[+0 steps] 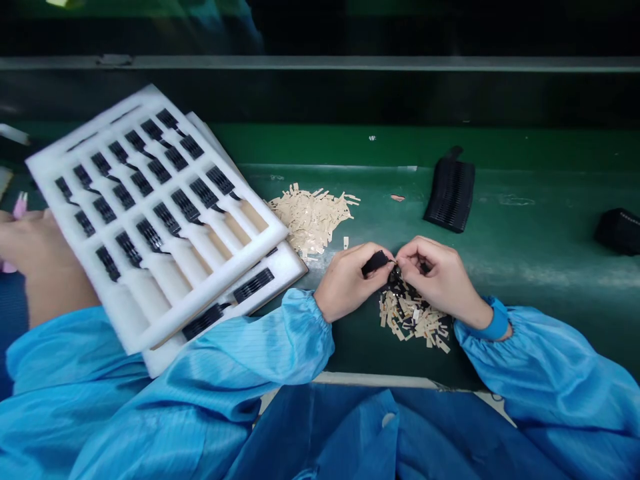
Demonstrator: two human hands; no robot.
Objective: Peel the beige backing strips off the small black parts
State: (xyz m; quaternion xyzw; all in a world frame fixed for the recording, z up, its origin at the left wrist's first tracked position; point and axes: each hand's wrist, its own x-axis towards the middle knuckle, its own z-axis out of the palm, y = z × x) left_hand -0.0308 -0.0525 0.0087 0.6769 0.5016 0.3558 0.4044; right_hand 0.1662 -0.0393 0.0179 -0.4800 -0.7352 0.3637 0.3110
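Observation:
My left hand (347,280) is closed around a small black ribbed part (375,262), held between thumb and fingers. My right hand (440,277) pinches something tiny and dark at the tip of that part, fingers pressed together. Both hands rest on the green bench (525,220), just above a small heap of tan strips mixed with black pieces (415,319). Both arms wear blue sleeves, and a blue band (495,320) circles the right wrist.
A bigger pile of tan strips (310,215) lies behind my left hand. Two stacked white foam trays (150,213) with several black parts in slots tilt at the left. Another person's hand (30,257) shows at far left. A black ribbed stack (450,192) and a black block (620,230) sit right.

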